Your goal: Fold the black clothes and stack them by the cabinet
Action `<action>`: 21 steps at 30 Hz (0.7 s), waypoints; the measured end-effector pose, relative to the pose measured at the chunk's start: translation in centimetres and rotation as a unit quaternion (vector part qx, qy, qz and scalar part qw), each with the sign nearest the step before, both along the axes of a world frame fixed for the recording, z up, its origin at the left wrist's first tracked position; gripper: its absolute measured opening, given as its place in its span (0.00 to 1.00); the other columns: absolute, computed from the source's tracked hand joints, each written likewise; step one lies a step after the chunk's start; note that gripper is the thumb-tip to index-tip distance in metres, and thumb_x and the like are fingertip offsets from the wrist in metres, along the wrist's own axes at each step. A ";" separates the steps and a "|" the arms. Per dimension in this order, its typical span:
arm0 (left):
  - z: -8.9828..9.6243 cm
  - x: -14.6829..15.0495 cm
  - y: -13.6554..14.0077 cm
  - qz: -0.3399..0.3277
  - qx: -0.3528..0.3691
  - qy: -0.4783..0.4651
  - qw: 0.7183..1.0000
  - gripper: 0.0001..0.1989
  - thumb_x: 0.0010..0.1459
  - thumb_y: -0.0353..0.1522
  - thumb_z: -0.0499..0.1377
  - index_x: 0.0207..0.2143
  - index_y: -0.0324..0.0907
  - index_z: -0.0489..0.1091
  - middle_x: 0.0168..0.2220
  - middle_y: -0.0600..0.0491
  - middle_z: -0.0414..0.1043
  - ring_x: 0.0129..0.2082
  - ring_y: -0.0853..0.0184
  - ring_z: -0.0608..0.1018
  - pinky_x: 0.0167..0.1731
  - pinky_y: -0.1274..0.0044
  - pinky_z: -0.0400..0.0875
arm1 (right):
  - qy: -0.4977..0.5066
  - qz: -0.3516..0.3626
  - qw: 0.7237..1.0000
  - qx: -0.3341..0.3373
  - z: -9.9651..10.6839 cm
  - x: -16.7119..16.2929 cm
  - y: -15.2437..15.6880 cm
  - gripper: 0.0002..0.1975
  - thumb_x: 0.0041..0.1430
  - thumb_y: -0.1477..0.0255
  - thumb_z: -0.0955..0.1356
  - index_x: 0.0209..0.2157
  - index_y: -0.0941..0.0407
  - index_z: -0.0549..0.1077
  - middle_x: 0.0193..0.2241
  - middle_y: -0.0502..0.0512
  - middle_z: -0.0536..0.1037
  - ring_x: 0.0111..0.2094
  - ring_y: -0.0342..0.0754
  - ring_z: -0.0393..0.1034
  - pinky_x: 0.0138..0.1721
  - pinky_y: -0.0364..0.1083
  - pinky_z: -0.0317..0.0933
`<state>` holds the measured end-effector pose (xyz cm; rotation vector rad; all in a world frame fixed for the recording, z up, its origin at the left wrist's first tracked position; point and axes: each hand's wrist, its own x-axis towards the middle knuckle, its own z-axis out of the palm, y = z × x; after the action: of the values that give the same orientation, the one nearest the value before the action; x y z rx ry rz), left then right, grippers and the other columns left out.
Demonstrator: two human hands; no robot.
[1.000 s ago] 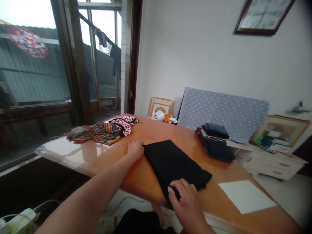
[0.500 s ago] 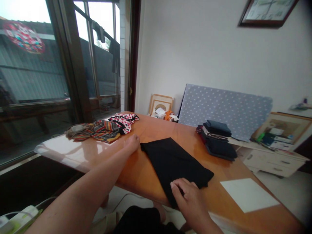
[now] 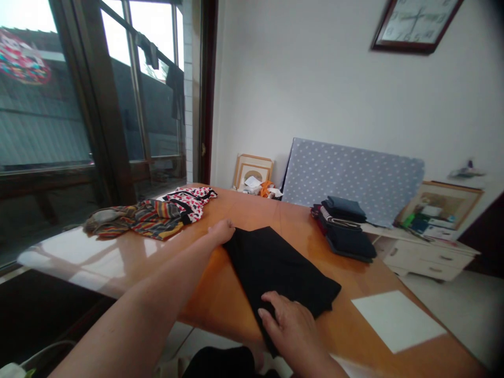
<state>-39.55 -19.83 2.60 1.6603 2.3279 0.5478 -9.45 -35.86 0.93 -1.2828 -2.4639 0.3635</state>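
A flat, folded black garment (image 3: 281,268) lies on the wooden table, its near corner hanging over the front edge; I cannot tell what kind of garment it is. At its far left corner is my left hand (image 3: 222,231), fingers closed on the cloth. My right hand (image 3: 291,323) is over the near part, thumb and fingers apart, its palm hiding some of the fabric. Beyond my left hand lie a striped multicoloured garment (image 3: 155,218) and a white one with red print and black trim (image 3: 197,199).
A stack of folded clothes (image 3: 346,231) stands at the table's (image 3: 224,283) far right edge. Nearer on the right lies a white square sheet (image 3: 397,320). Behind are a dotted grey-blue panel (image 3: 350,168) and a low white cabinet (image 3: 429,260). Glass doors are at left.
My left hand has reached the black garment's far left corner and closed on it. My right hand has opened a little over the near part. The view has turned slightly right.
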 end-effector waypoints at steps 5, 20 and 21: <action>0.1 0.6 -0.3 -0.005 0.032 0.064 0.997 0.08 0.59 0.32 0.54 0.39 0.45 0.70 0.45 0.46 0.76 0.48 0.54 0.75 0.50 0.61 0.63 | -0.010 -0.005 1.000 -0.014 0.3 0.0 0.2 0.14 0.65 0.64 0.62 0.50 0.46 0.72 0.43 0.48 0.80 0.42 0.51 0.75 0.41 0.48 0.57; -3.1 5.1 -2.6 -0.204 0.109 0.146 0.962 0.33 0.64 0.55 0.42 0.53 0.42 0.70 0.56 0.42 0.69 0.56 0.52 0.70 0.56 0.63 0.61 | 0.005 0.021 0.997 -0.068 1.5 0.6 0.4 0.16 0.63 0.63 0.65 0.51 0.46 0.73 0.43 0.51 0.81 0.43 0.50 0.75 0.42 0.46 0.59; -3.2 5.0 -2.7 -0.203 0.109 0.146 0.962 0.35 0.63 0.57 0.42 0.54 0.42 0.69 0.58 0.41 0.68 0.58 0.51 0.68 0.57 0.62 0.59 | 0.013 0.028 0.996 -0.087 1.8 0.7 0.7 0.16 0.62 0.62 0.66 0.51 0.46 0.74 0.40 0.51 0.81 0.39 0.49 0.75 0.38 0.45 0.59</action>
<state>-34.52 -22.48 -0.57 2.3894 2.0665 0.5131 -8.73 -35.12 2.72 -1.2676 -2.4971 0.6175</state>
